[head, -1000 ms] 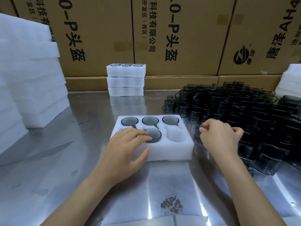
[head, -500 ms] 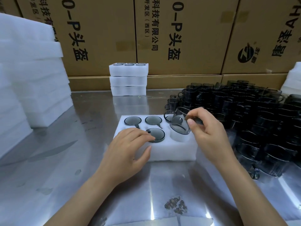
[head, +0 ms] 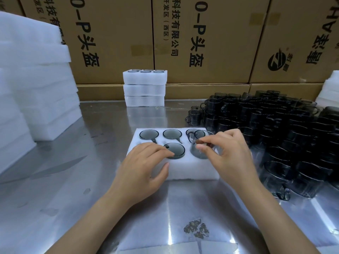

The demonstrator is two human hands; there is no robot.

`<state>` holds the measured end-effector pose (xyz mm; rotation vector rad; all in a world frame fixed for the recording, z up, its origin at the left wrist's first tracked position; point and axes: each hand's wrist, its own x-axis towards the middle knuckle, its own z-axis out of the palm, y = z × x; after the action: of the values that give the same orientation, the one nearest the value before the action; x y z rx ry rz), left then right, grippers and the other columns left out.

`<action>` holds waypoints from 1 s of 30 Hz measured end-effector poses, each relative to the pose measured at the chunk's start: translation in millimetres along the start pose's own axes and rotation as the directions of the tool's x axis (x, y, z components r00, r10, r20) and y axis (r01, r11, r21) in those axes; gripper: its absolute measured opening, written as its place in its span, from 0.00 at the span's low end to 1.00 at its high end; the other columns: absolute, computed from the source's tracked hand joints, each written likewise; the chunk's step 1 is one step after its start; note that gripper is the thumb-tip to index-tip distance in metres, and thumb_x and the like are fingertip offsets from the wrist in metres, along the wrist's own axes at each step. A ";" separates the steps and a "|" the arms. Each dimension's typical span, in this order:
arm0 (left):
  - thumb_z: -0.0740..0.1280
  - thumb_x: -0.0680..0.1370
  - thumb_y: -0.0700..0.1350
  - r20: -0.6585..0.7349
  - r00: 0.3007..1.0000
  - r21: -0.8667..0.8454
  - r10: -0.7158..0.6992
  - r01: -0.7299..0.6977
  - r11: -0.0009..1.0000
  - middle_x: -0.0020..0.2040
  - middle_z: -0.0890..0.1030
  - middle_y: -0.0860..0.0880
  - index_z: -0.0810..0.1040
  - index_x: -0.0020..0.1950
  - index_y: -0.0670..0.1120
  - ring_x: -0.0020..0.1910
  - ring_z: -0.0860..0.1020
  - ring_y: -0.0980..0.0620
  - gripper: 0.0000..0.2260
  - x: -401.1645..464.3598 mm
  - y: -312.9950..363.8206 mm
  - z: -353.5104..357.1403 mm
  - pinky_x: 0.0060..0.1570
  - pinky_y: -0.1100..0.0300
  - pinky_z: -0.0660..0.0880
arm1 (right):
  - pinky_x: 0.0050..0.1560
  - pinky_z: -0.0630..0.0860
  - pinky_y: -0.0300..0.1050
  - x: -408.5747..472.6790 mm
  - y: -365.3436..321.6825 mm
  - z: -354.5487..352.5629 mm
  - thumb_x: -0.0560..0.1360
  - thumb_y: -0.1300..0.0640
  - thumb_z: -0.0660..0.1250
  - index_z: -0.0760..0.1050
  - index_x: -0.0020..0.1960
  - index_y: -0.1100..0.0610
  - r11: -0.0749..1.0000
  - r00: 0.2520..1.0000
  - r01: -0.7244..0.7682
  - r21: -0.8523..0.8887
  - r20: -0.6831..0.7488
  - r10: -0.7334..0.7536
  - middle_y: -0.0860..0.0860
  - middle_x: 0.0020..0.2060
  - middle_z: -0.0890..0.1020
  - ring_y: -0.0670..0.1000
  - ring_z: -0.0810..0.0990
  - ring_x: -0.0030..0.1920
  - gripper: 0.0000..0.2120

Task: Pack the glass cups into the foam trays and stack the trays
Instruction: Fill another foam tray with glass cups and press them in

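The right hand [head: 229, 153] pinches a glass cup [head: 201, 145] by its rim, tilted directly over the foam tray's [head: 192, 171] near-right pocket, while the left hand [head: 145, 162] rests flat on the tray.

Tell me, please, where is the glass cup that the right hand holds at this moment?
In the head view, the glass cup is right of centre, tilted over the front right pocket of the foam tray, pinched at its rim by the right hand.
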<state>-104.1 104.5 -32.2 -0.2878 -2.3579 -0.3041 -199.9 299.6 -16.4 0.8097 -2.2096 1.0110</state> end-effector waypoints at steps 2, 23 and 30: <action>0.63 0.75 0.46 0.004 1.000 0.004 0.004 -0.004 1.000 0.50 0.81 0.53 0.82 0.52 0.47 0.50 0.78 0.50 0.10 0.0 -0.8 0.9 0.53 0.54 0.73 | 0.42 0.66 0.38 0.4 0.3 1.2 0.72 0.51 0.72 0.83 0.47 0.47 0.999 0.999 0.020 -0.044 0.036 -0.019 0.41 0.33 0.78 0.48 0.66 0.46 0.05; 0.43 0.74 0.65 0.338 0.940 0.114 0.054 -0.098 0.989 0.76 0.59 0.55 0.57 0.77 0.49 0.77 0.48 0.57 0.36 41.3 22.1 25.7 0.70 0.62 0.33 | 0.74 0.45 0.42 4.5 7.1 -4.8 0.80 0.56 0.48 0.58 0.75 0.46 0.990 0.862 -0.004 -0.143 0.502 0.076 0.39 0.74 0.58 0.39 0.50 0.75 0.24; 0.47 0.76 0.65 0.386 0.922 0.170 0.026 -0.098 0.981 0.75 0.61 0.56 0.58 0.77 0.49 0.76 0.50 0.57 0.34 40.9 23.5 26.7 0.72 0.57 0.36 | 0.74 0.44 0.44 0.1 3.4 -3.0 0.80 0.53 0.46 0.49 0.77 0.45 0.977 0.808 -0.008 -0.214 0.575 0.133 0.37 0.76 0.49 0.37 0.45 0.74 0.26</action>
<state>-143.3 139.6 -19.5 -0.3573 -2.7326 0.0103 -201.6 303.8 -16.3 1.0560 -2.8290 0.5886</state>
